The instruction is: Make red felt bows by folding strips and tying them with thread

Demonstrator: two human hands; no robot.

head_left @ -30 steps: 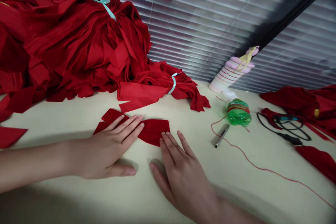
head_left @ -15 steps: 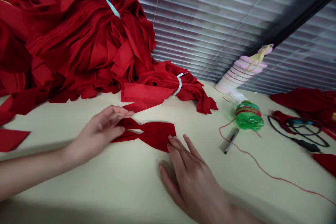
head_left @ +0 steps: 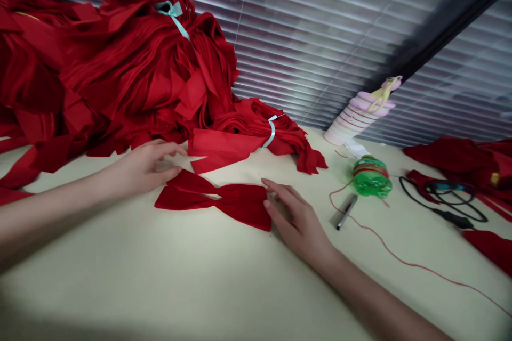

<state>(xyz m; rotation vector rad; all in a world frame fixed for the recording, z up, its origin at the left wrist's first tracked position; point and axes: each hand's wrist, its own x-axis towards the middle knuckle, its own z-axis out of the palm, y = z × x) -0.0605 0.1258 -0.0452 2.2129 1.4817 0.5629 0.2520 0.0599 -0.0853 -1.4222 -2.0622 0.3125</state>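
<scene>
A red fabric bow [head_left: 218,201] lies flat on the pale table [head_left: 160,287], pinched at its middle. My left hand [head_left: 142,168] hovers just above the bow's left wing, fingers loosely stretched out, holding nothing. My right hand [head_left: 298,218] rests on the table with its fingertips touching the bow's right edge, fingers apart. Behind the bow lies a tied bundle of red fabric strips [head_left: 248,136] bound with a light blue ribbon.
A large heap of red fabric [head_left: 100,64] fills the back left. To the right stand a green thread spool [head_left: 372,177] with red thread trailing, a pen [head_left: 346,211], a pink-and-white cone [head_left: 358,114], black scissors [head_left: 444,197] and more red fabric [head_left: 480,160]. Blinds behind.
My left hand has lifted off the bow and moved left and back. My right hand has slid forward to the bow's right edge. The bow now lies spread and uncovered.
</scene>
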